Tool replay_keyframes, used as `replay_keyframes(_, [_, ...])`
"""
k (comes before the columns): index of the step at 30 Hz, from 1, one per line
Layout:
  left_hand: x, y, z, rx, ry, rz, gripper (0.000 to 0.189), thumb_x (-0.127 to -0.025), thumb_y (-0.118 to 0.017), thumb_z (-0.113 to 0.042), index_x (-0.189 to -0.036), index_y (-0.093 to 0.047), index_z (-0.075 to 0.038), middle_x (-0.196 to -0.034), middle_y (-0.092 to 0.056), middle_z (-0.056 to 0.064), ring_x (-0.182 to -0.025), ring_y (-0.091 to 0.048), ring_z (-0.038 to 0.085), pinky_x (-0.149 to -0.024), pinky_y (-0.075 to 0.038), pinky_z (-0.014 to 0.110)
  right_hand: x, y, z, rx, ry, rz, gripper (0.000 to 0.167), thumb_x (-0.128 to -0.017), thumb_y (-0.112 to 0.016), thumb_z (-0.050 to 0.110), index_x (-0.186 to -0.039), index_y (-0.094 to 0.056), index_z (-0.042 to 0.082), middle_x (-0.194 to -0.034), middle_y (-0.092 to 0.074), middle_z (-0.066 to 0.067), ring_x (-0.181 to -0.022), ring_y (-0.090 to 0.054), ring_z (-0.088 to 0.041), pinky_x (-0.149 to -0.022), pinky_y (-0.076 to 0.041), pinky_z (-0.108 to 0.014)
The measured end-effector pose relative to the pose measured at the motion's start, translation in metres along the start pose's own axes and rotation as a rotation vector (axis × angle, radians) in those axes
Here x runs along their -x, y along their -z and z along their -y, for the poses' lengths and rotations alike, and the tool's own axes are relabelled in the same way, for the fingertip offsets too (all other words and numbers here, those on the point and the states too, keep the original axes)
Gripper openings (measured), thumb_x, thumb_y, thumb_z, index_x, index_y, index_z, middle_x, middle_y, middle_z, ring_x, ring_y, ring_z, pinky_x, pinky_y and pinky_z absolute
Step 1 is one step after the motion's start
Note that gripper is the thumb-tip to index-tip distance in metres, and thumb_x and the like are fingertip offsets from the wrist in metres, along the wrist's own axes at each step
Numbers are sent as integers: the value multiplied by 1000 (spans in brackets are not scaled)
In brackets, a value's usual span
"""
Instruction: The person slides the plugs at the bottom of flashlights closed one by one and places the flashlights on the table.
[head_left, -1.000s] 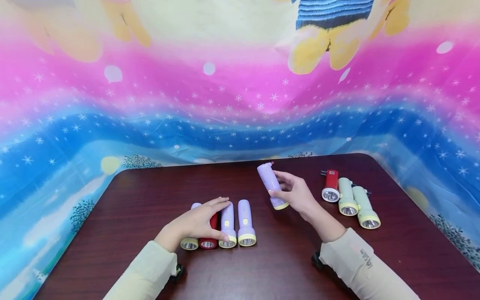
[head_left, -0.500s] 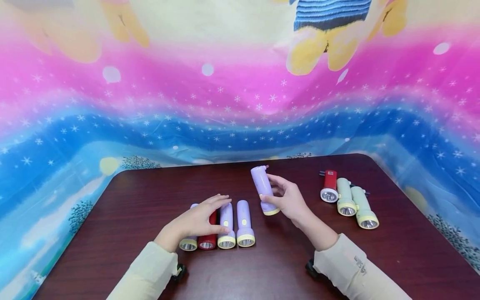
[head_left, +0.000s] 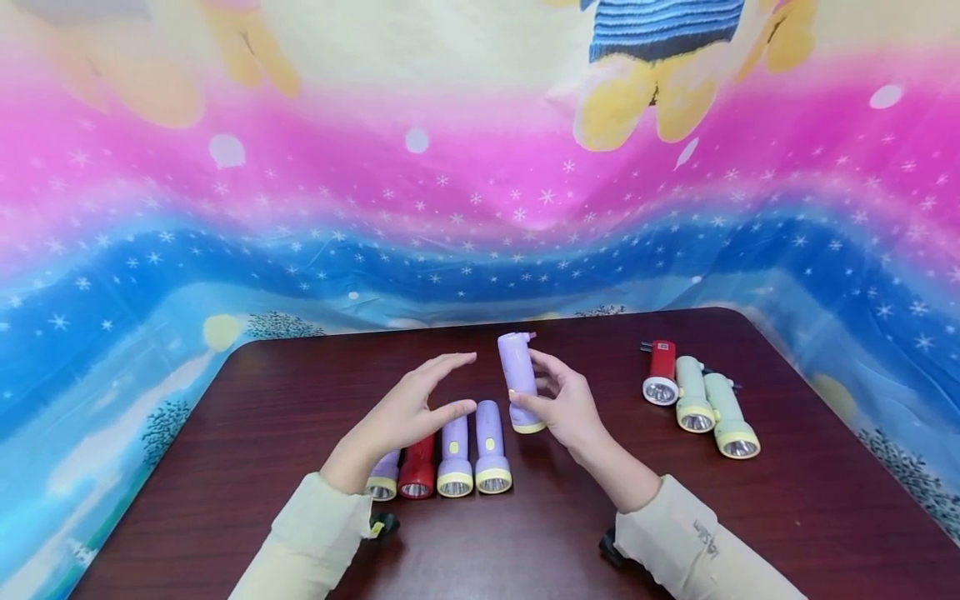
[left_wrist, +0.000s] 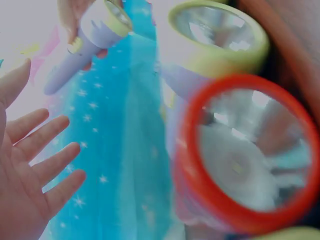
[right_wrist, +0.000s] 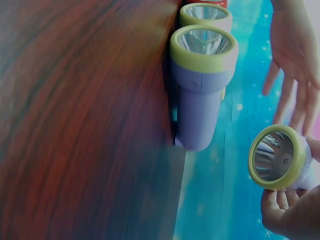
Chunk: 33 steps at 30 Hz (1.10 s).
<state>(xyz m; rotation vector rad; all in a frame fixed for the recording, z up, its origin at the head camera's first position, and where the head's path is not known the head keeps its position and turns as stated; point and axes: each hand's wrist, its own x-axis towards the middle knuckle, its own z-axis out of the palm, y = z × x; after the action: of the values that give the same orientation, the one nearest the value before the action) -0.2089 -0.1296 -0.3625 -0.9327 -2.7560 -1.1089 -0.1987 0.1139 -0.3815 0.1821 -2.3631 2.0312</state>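
Observation:
My right hand (head_left: 573, 408) grips a lilac flashlight (head_left: 517, 375) above the table. Its yellow-rimmed lamp end points down and a small plug sticks out near the top. In the right wrist view the reflector of this held flashlight (right_wrist: 274, 159) faces the camera. Fingers spread, my left hand (head_left: 408, 408) hovers over the row and holds nothing; its palm shows in the left wrist view. Below it lie a partly covered lilac flashlight (head_left: 384, 479), a red flashlight (head_left: 417, 467) and two more lilac ones, the rightmost flashlight (head_left: 492, 450) nearest the held one.
At the right of the dark wooden table (head_left: 585, 533) lie a red flashlight (head_left: 662, 371) with plug prongs out and two pale green ones, a left flashlight (head_left: 693, 396) and a right flashlight (head_left: 731, 417). A printed cloth backdrop (head_left: 480, 258) rises behind the table edge.
My left hand has lifted off the row, moving up and slightly right. My right hand has carried the lilac flashlight left towards the row, and it now stands more upright.

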Motion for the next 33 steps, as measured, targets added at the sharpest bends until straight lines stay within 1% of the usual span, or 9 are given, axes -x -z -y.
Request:
replay_keyframes(3, [-7,0,-5,37,-43,-54,62,-93,-70,-35,-149,-44,-26,-149,-50,-3,-141,-44,19,-108,-46,50,2,-3,0,-11,9,-10,66,-85,-74,-1,-146,-49,8,-129,-61,-22,-111,-64,-30,-85,-59,-40])
replay_keyframes(6, [-14,-2,-9,80,-75,-98,60,-94,-69,-31,-148,-46,-23,-146,-53,-1,-138,-48,21,-108,-46,51,3,-6,0,-16,14,-19,67,-83,-74,-2,-145,-49,7,-128,-62,-23,-110,-65,-30,-85,-59,-38])
replay_keyframes(10, [-23,-5,-13,132,-92,-147,56,-94,-69,-29,-145,-49,-21,-143,-56,2,-135,-51,22,-104,-48,51,3,-9,-2,-8,30,-35,67,-82,-75,-2,-144,-51,6,-127,-63,-22,-109,-65,-30,-85,-59,-38])
replay_keyframes(13, [-28,-8,-16,160,-91,-172,53,-94,-69,-27,-144,-51,-21,-140,-58,2,-133,-52,19,-103,-50,50,4,-10,-2,0,52,-41,66,-82,-76,-3,-143,-51,6,-125,-64,-23,-107,-65,-31,-87,-58,-39])
replay_keyframes(18, [-37,-12,-23,196,-100,-176,51,-94,-69,-25,-142,-53,-18,-140,-59,3,-133,-53,21,-103,-51,50,4,-12,-2,4,89,-43,65,-81,-76,-6,-141,-51,4,-126,-63,-22,-106,-65,-30,-94,-55,-42])
replay_keyframes(21, [-40,-15,-27,210,-107,-175,50,-95,-69,-23,-142,-54,-17,-141,-58,3,-131,-54,21,-102,-52,47,5,-13,-2,11,107,-41,65,-81,-76,-6,-141,-51,4,-128,-63,-20,-106,-65,-30,-95,-55,-43])
replay_keyframes(28, [-48,-21,-29,250,-115,-198,47,-94,-70,-19,-138,-57,-14,-135,-61,7,-111,-63,20,-86,-59,31,4,-13,-2,22,152,-36,65,-81,-76,-5,-140,-52,5,-130,-62,-18,-104,-65,-30,-95,-55,-42])
replay_keyframes(30, [-50,-23,-28,255,-116,-205,46,-93,-71,-19,-137,-58,-14,-135,-62,8,-108,-64,20,-83,-59,30,4,-13,-2,26,157,-34,65,-80,-77,-4,-140,-52,5,-128,-62,-18,-103,-65,-29,-93,-56,-41])
replay_keyframes(33, [-52,-25,-27,260,-117,-206,43,-93,-70,-17,-135,-60,-14,-133,-62,9,-108,-64,20,-83,-60,32,5,-13,-2,29,158,-36,65,-80,-78,-4,-140,-51,4,-123,-64,-20,-102,-65,-29,-92,-56,-39])
